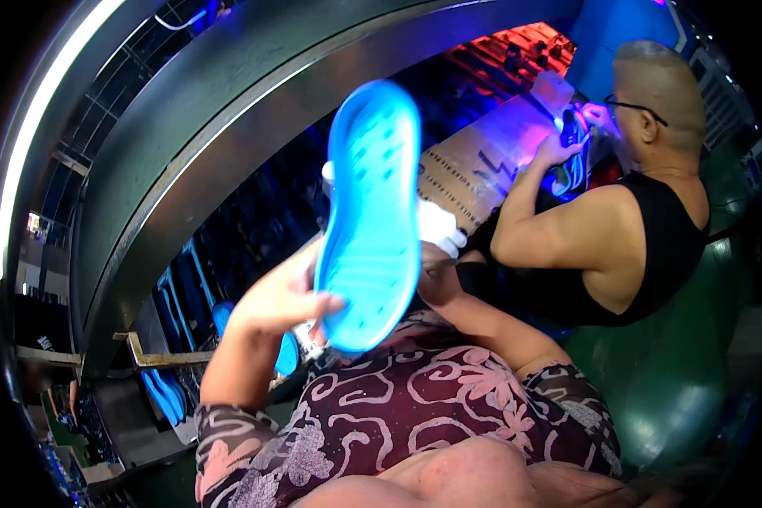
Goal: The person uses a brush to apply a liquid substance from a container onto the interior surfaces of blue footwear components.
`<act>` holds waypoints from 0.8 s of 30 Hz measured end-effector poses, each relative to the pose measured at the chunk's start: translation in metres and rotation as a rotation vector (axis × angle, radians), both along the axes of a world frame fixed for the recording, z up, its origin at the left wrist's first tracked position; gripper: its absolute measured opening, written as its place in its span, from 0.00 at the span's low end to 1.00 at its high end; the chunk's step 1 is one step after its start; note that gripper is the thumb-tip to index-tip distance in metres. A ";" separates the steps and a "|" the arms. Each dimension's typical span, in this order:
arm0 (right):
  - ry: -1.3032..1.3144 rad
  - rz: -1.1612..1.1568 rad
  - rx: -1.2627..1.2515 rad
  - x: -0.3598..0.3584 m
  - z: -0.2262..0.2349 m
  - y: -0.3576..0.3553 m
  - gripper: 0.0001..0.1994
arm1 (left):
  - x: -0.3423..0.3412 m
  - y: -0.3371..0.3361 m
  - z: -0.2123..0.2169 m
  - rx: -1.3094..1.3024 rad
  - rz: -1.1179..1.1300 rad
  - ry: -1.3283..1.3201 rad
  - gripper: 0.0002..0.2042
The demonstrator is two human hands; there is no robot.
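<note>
A bright blue shoe sole [372, 212] stands nearly upright in front of me, its dimpled face turned my way. My left hand [300, 292] grips it at the lower left edge, thumb on the face and the other fingers behind. Close to the sole's lower right edge is my right hand [437, 269], its fingers mostly hidden behind the sole. A white covering [438, 227] shows by that hand; whether it is on the fingers or is a separate piece I cannot tell.
A dark metal machine frame [229, 127] arches overhead. More blue soles [165, 396] lie at lower left, near a metal bracket [169, 359]. At right a seated co-worker [618, 229] handles a blue strappy item [574, 152] under violet light. Printed cardboard [483, 144] lies between us.
</note>
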State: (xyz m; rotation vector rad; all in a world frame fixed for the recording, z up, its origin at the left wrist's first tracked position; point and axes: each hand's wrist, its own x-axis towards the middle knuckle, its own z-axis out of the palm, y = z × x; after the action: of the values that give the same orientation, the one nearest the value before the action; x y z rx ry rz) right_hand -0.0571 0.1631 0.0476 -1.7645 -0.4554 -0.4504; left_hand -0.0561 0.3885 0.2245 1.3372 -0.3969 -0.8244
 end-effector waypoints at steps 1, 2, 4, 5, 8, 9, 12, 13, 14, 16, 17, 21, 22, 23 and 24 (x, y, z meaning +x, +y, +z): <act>-0.023 -0.051 -0.020 -0.004 0.002 0.000 0.09 | 0.028 -0.024 0.013 0.009 -0.030 -0.162 0.39; -0.056 -0.100 0.061 -0.005 0.002 0.001 0.11 | 0.054 -0.046 0.027 0.012 -0.043 -0.324 0.36; 0.121 -0.072 0.018 -0.011 0.008 -0.007 0.13 | 0.127 -0.092 0.055 -0.204 -0.122 -0.214 0.21; 0.143 -0.052 0.035 -0.012 0.010 -0.008 0.13 | 0.171 -0.117 0.050 -0.510 -0.011 -0.026 0.19; 0.106 -0.064 -0.030 -0.010 0.004 -0.011 0.13 | 0.209 -0.155 0.102 -0.634 0.443 0.060 0.24; 0.165 -0.071 -0.071 -0.013 0.004 -0.013 0.12 | 0.201 -0.165 0.112 -0.671 0.521 -0.001 0.25; 0.284 -0.102 0.115 -0.017 0.004 -0.007 0.14 | 0.166 -0.158 0.105 -0.672 0.487 -0.283 0.29; 0.349 -0.111 0.192 -0.017 0.001 -0.009 0.14 | 0.149 -0.152 0.093 -0.657 0.419 -0.378 0.31; 0.323 -0.118 0.163 -0.014 -0.006 -0.010 0.14 | 0.135 -0.137 0.077 -0.577 0.381 -0.410 0.29; 0.299 -0.081 0.178 -0.009 -0.007 -0.009 0.14 | 0.106 -0.097 0.033 -0.428 0.360 -0.447 0.22; 0.293 -0.079 0.181 -0.010 -0.009 -0.008 0.14 | 0.092 -0.046 -0.020 -0.100 0.451 -0.495 0.17; 0.387 0.002 0.303 -0.010 -0.027 0.011 0.15 | 0.015 0.099 -0.124 0.417 0.873 -0.381 0.18; 0.424 0.026 0.293 -0.011 -0.019 0.015 0.15 | -0.014 0.146 -0.160 0.658 0.900 -0.451 0.20; 0.430 0.028 0.245 -0.011 -0.017 0.018 0.16 | -0.045 0.184 -0.190 0.902 0.910 -0.508 0.22; 0.448 0.038 0.229 -0.010 -0.012 0.019 0.16 | -0.073 0.207 -0.211 1.119 0.943 -0.608 0.24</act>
State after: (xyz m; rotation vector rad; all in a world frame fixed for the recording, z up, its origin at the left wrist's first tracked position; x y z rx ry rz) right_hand -0.0672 0.1821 0.0358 -1.5705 -0.1124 -0.0676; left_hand -0.1295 0.5952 0.0134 2.5128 0.3348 0.2865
